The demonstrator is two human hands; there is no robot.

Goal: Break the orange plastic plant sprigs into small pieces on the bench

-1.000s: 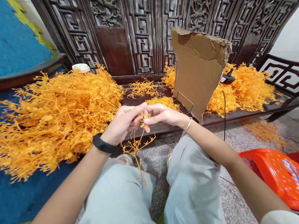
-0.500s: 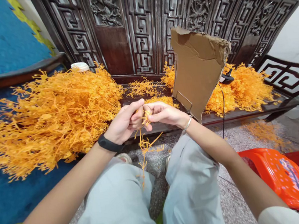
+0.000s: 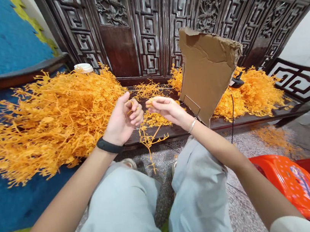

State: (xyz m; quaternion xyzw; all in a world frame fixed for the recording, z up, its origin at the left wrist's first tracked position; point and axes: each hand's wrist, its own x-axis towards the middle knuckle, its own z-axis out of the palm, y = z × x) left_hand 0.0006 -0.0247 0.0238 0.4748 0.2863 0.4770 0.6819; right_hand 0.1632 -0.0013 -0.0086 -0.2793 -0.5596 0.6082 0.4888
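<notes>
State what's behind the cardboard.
Orange sprigs stick out past both sides of the cardboard, with a black object at its right edge and the carved wooden backrest beyond. Whatever lies directly behind the cardboard is covered.

- Left hand (image 3: 126,116) curled around a dangling orange sprig (image 3: 148,142).
- Right hand (image 3: 170,110) just beside it, fingertips pinched.
- Orange pile (image 3: 57,118) at left.
- Cardboard (image 3: 209,73) standing on the bench (image 3: 296,107).
- Red stool (image 3: 291,185) at right.
</notes>
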